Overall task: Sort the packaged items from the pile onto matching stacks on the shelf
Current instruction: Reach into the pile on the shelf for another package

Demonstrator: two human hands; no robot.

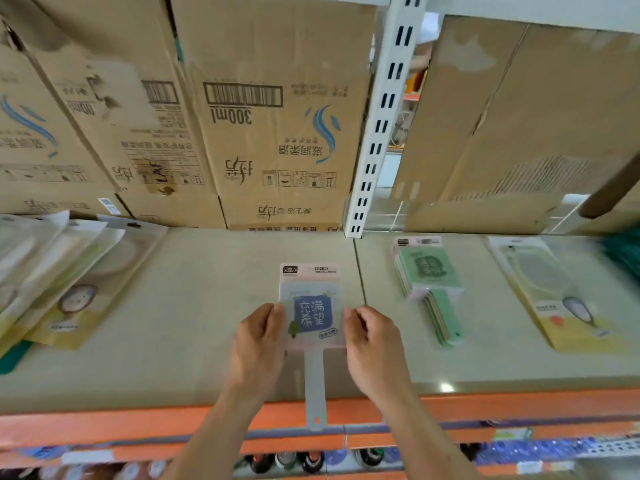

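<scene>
As I have only the head view to work from, every entry below is taken from it.

1. Blue packaged fan [311, 306]: between the two hands, face up, header card at the far end. Its long axis runs straight away from me. The grey handle [314, 386] points back between the wrists and overhangs the orange front edge [104, 420] of the shelf [194, 323]. I cannot tell whether the pack rests on the shelf or is held just above it.

2. Left hand [258, 344]: fingers curled onto the pack's left edge, pinching it in a narrow grip.

3. Right hand [375, 344]: the same on the right edge. The hands are level with each other, and neither is nearer the pack.

4. Green stack [429, 289]: ahead and to the right of the right hand, well apart from it. The packs are the same shape, with their handles toward me and angled slightly right.

5. Yellow-card stack [554, 299]: farther right again, beyond the green one.

6. Pile [62, 282]: far to the left of the left hand, its packs fanned and overlapping.

7. Cardboard boxes [277, 116]: beyond both hands, along the back of the shelf.

Judgement: the blue print matches neither stack on the right. The bare shelf under the hands looks like the place for a new stack, and the axis already lies nearly parallel to the green packs. If the pack goes rightward instead, the right hand is the nearer one to lead.
</scene>
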